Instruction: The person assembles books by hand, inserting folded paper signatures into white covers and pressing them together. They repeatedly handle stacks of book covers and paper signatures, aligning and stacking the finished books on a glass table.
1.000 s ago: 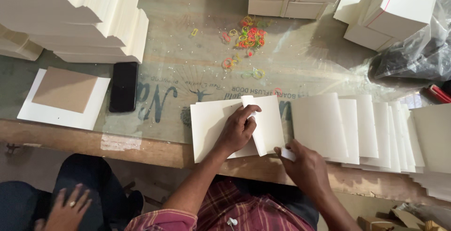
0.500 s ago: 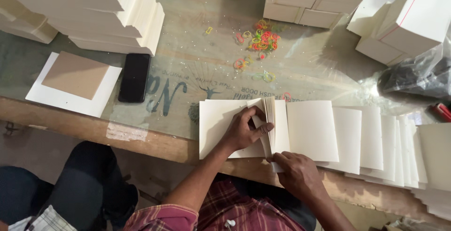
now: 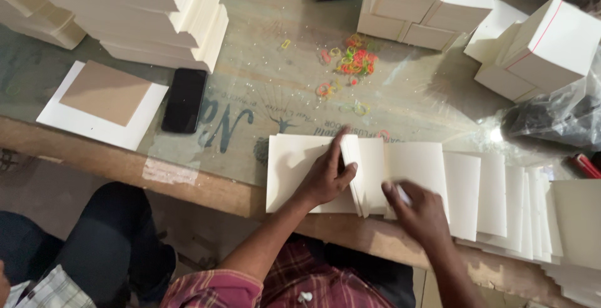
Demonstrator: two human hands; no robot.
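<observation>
Head view: wooden worktop (image 3: 188,176) with a scuffed greenish top and a worn front edge, bare floor below. Stacks of cream paper blocks (image 3: 156,14) sit at the top left, more bundled blocks (image 3: 432,1) at the top right. A black phone (image 3: 185,100) lies flat beside a white sheet with a brown card (image 3: 105,92) on it. Loose coloured rubber bands (image 3: 355,62) are scattered mid-worktop. A dark plastic bag (image 3: 557,115) sits at the right edge; its contents cannot be told.

Left hand (image 3: 328,173): grip narrow, thumb and fingers pinched on the folded edge of a cream sheet (image 3: 352,158), palm resting on the flat sheet (image 3: 291,170) under it at the worktop's front edge. Right hand (image 3: 421,211): grip loose, fingers pressed flat on the fanned row of cream sheets (image 3: 488,195), which overlap rightward along the front edge. Holds nothing closed.

Another person's dark trouser leg (image 3: 106,239) shows at the bottom left.
</observation>
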